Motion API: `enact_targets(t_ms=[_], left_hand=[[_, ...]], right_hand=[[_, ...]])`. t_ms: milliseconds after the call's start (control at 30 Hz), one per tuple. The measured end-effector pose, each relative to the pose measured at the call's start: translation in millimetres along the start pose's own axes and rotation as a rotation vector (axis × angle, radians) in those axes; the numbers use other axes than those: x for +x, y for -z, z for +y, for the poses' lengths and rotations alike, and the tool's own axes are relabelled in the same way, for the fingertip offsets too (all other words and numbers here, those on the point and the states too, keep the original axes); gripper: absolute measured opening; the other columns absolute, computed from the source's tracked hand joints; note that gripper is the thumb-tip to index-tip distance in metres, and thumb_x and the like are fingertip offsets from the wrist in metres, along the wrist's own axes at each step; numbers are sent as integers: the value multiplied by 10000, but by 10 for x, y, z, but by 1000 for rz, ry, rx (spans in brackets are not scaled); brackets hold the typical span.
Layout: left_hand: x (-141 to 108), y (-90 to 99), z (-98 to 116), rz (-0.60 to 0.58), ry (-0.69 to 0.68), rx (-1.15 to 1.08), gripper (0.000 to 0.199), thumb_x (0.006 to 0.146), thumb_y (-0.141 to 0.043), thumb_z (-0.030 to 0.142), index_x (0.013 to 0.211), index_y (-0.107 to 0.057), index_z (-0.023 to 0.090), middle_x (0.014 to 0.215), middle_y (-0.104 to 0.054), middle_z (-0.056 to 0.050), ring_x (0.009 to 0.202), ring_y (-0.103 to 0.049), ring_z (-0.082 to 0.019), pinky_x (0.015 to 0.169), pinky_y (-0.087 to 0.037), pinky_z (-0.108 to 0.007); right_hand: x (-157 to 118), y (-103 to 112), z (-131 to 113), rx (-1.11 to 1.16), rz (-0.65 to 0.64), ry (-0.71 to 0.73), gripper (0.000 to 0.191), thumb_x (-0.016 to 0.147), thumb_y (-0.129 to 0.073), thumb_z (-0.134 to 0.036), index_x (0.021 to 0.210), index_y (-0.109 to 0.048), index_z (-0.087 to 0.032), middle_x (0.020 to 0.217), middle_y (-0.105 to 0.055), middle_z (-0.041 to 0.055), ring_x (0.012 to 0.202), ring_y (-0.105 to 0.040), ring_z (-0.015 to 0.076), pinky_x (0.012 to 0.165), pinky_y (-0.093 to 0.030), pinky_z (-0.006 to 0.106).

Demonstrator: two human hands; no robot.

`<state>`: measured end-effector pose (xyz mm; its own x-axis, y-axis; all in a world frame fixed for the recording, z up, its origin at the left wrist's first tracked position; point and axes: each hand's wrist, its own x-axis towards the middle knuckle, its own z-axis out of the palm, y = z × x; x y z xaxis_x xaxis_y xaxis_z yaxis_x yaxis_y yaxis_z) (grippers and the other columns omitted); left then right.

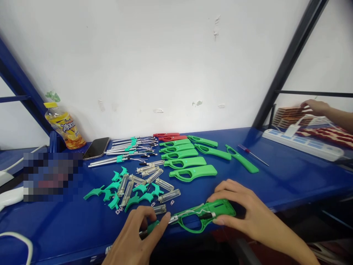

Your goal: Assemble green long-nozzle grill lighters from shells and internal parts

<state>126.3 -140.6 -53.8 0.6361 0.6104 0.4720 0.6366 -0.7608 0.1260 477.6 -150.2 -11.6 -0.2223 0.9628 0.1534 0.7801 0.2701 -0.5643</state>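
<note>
At the front edge of the table, my right hand grips the wide end of an open green lighter handle shell. Inside the shell lie a white wire and a black igniter part. My left hand is closed around a metal lighter tube, whose end meets the narrow end of the shell. A bit of teal plastic shows between the left fingers; most of the tube is hidden. Just beyond that hand lie clear fuel tanks and loose teal triggers.
Several green shells and two red ones lie behind, beside metal tubes with wires. A phone and a drink bottle stand left. Right are a screwdriver, a power strip and another person's hand.
</note>
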Motion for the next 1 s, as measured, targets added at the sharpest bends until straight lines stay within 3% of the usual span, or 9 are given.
enact_targets(t_ms=[167,367,533,667,800,1000], left_hand=[[7,13,-8,-19,1,13,866,865,-515,15,1636,-424,396,1140,-638,-73,911,-716,-170,773,-639,-253],[13,52,7,-33,-12,-18,750,954,-444,5,1618,-454,355,1099,-643,-73,889,-710,-159,797,-644,-280],[56,46,21,-18,-29,-24,783,906,-411,-49,1597,-481,312,1127,-649,-84,940,-712,-155,840,-639,-266],[79,92,50,-4,-70,-20,741,912,-450,-3,1596,-481,280,1175,-652,-99,1006,-705,-175,898,-635,-289],[111,151,94,16,-46,-43,708,955,-418,-11,1569,-518,328,1179,-668,-76,1017,-697,-157,888,-618,-240],[140,130,122,65,-39,-111,581,1007,-500,122,1541,-564,341,1182,-668,-71,1007,-690,-168,874,-615,-244]], right_hand=[[12,6,18,31,-50,24,338,900,-768,-659,1119,-811,-405,1219,-746,2,1229,-672,296,1257,-366,511],[23,-8,20,17,-19,42,304,904,-782,-627,1115,-806,-410,1246,-739,-2,1270,-647,306,1190,-419,468],[13,-12,30,8,-25,48,304,910,-771,-635,1120,-803,-416,1214,-747,-4,1213,-675,295,1164,-453,466],[17,-11,41,-7,10,68,353,899,-754,-681,1106,-813,-401,1235,-757,9,1274,-662,324,1234,-399,498],[26,-6,40,26,-11,60,334,896,-767,-668,1109,-808,-413,1213,-756,-7,1205,-700,292,1303,-300,532],[23,4,24,18,9,63,326,893,-773,-662,1098,-815,-412,1226,-757,-5,1216,-697,295,1250,-393,501]])
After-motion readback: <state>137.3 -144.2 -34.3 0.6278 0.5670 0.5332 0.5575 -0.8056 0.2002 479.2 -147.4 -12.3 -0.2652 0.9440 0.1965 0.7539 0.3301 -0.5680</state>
